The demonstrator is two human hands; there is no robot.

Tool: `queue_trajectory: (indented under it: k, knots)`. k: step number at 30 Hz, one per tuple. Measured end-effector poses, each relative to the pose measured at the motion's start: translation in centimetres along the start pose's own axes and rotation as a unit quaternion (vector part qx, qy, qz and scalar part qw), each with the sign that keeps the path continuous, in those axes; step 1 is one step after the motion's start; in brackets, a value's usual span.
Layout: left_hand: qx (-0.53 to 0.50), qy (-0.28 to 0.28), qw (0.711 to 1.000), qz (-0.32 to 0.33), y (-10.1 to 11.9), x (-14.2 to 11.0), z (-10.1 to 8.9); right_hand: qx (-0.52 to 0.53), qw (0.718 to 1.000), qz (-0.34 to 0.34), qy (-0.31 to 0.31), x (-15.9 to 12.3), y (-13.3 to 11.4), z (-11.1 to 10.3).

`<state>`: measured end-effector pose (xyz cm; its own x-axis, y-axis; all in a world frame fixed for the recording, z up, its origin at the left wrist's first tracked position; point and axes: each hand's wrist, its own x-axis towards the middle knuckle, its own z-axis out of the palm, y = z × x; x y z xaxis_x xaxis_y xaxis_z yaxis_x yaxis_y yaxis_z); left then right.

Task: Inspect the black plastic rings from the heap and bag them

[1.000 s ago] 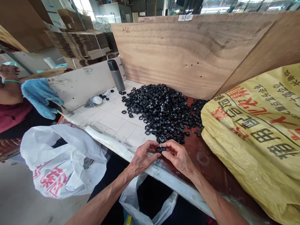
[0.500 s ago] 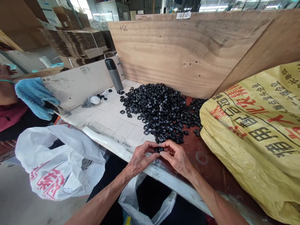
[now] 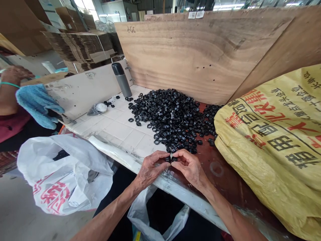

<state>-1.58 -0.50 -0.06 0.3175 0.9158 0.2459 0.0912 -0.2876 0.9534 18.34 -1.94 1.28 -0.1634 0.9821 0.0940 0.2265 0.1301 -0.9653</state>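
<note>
Close to the table's front edge, my left hand (image 3: 153,166) pinches a small black plastic ring (image 3: 167,159) between thumb and fingers. Facing it, my right hand (image 3: 188,166) is closed on another small black ring (image 3: 174,159), partly hidden by the fingertips. A narrow gap shows between the two pieces, and the thumbs nearly meet below. Right behind my fingers lies a large heap of similar black rings (image 3: 168,113), spread over white tiles and a dark red board.
A yellow printed sack (image 3: 276,160) bulges at the right. A grey thermos bottle (image 3: 122,82) stands by the wooden back panel (image 3: 200,57). White plastic bags hang at the left (image 3: 67,174) and below my hands (image 3: 140,214). A co-worker's arm (image 3: 10,90) is at far left, near a blue towel (image 3: 37,103).
The black pieces between my fingertips were together and now sit slightly apart, the right one moved a little to the right. The co-worker's hand at far left has come further into view.
</note>
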Motion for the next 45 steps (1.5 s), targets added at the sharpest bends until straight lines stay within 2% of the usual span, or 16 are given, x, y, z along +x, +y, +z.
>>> queue_trajectory:
  k: [5, 15, 22, 25, 29, 32, 35, 40, 45]
  knots:
    - [-0.011, -0.002, 1.0, -0.028, 0.2, -0.2, 0.0, -0.065, 0.995, -0.077, -0.007, 0.1, -0.6, -0.3]
    - [0.018, 0.005, 1.0, 0.012, 0.2, -0.2, 0.1, -0.074, 0.995, -0.053, 0.025, -0.3, 0.0, 0.3]
    - [0.022, -0.001, 0.999, 0.026, 0.2, 0.0, 0.0, -0.113, 0.986, -0.115, 0.041, -0.3, -0.1, 0.5]
    - [-0.01, -0.004, 1.0, -0.003, 0.4, 0.1, -0.1, -0.107, 0.986, -0.122, 0.039, -0.3, -0.3, 0.5]
    - [-0.126, 0.013, 0.988, -0.085, 0.9, 0.2, -0.1, -0.039, 0.997, -0.052, 0.05, -0.3, -0.5, 0.3]
    - [-0.191, 0.039, 0.976, -0.1, 1.4, 0.3, -0.1, -0.011, 0.999, -0.044, 0.028, -0.3, -0.7, 0.3]
    - [-0.186, 0.032, 0.976, -0.108, 1.6, 0.4, -0.2, 0.003, 0.998, -0.056, 0.014, -0.2, -0.7, 0.5]
    - [-0.142, 0.014, 0.983, -0.12, 1.5, 0.3, -0.2, -0.008, 0.998, -0.063, 0.023, -0.3, -0.7, 0.6]
    - [-0.195, 0.009, 0.973, -0.126, 1.2, 0.3, 0.1, -0.07, 0.992, -0.105, 0.03, -0.3, -0.8, 0.6]
